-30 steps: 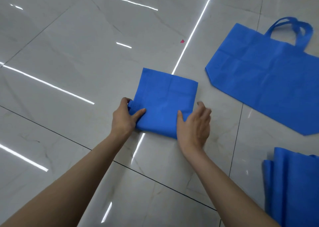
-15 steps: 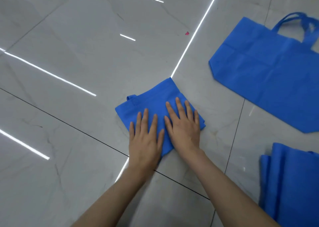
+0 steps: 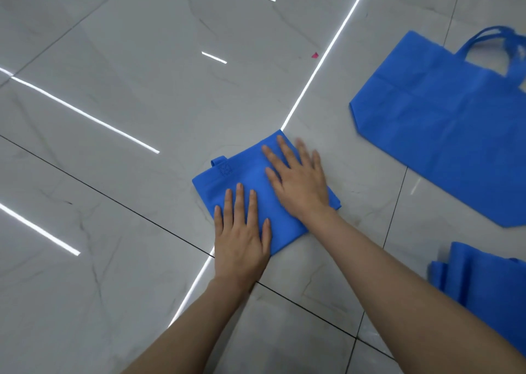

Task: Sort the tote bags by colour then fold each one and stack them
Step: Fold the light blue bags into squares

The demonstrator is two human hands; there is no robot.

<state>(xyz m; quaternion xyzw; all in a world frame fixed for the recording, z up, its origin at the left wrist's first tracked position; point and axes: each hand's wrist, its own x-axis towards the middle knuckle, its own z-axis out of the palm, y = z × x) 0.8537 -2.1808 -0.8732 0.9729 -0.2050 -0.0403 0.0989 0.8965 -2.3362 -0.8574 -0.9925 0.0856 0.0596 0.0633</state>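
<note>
Item 1, nearest: we are looking at a heap of blue bags (image 3: pixel 489 291) at the lower right edge of the floor (image 3: pixel 113 260), partly cut off by the frame; whether it is a finished stack we cannot tell.

Item 2: our left hand (image 3: pixel 242 231), fingers spread and palm flat, gripping nothing, is pressing on the near corner of the folded blue tote bag (image 3: pixel 244 174).

Item 3: our right hand (image 3: pixel 299 180), likewise flat and gripping nothing, is lying on the far half of the same bag, slightly blurred.

Item 4: the folded tote bag is lying directly beneath both hands, a compact square turned corner-on to us, with a handle loop (image 3: pixel 218 161) poking out at its left edge.

Item 5, farthest: an unfolded blue tote bag (image 3: pixel 444 123) is lying flat, well apart, up and to the right, its long axis running away rightward and its handles (image 3: pixel 501 40) at the far side.

Judgement: the right hand is the nearer to both the heap and the unfolded bag, so any carry or next reach is likely falling to the right.
</note>
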